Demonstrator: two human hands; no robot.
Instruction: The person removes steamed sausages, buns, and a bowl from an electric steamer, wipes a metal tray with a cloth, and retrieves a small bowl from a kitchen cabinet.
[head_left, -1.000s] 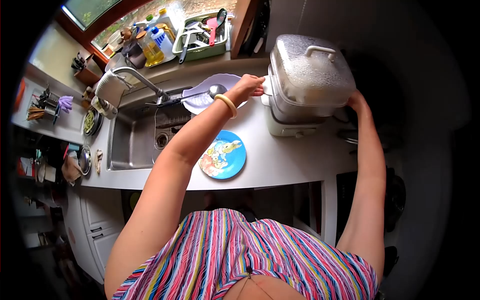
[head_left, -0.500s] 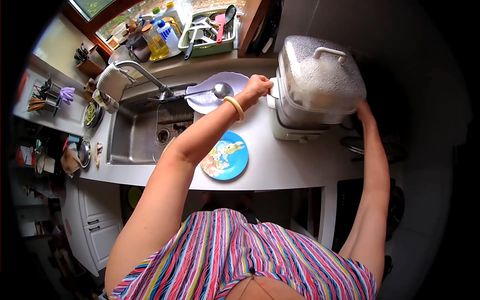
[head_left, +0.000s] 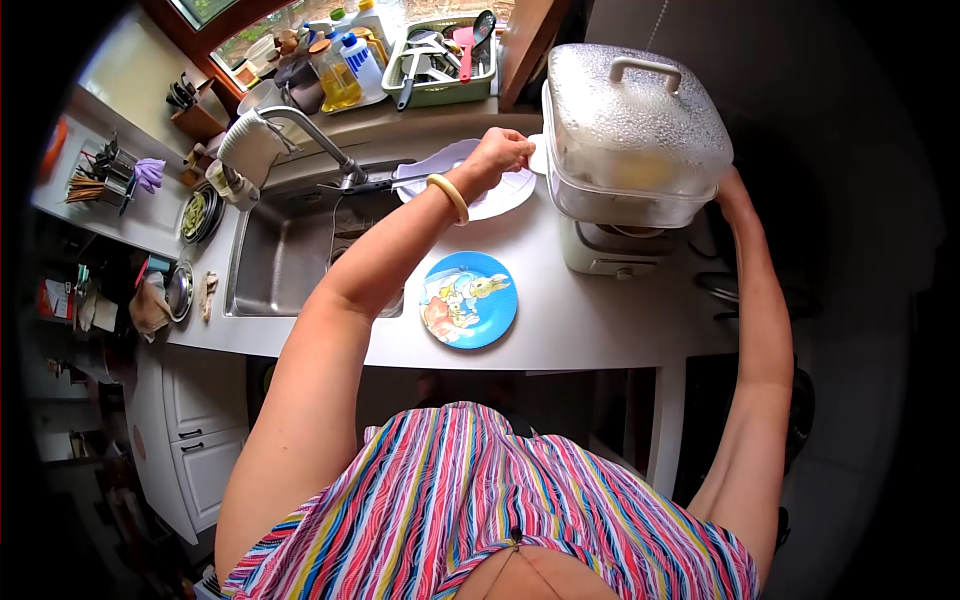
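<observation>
My left hand (head_left: 500,152) is closed on the white side handle (head_left: 539,155) of a clear steamer basket (head_left: 625,205). At the basket's right side is my right hand (head_left: 735,192), its fingers mostly hidden behind the wall; it appears to grip that side. A domed clear lid (head_left: 640,110), beaded with condensation, covers the basket, and something pale yellow shows dimly inside. Below stands the white steamer base (head_left: 612,258), with the basket raised above it. A blue plate with a rabbit picture (head_left: 470,300) lies on the counter in front of the base.
Left of the plate is a steel sink (head_left: 275,285) with a curved faucet (head_left: 320,135). A pale lavender basin (head_left: 505,200) sits beside it, partly behind my left hand. On the sill are a green utensil basket (head_left: 440,90) and several bottles. Dark cookware (head_left: 720,290) stands at right.
Both hands have raised the steamer basket with its lid, exposing more of the base's top. The view has shifted slightly, and my left hand now hides the ladle's bowl.
</observation>
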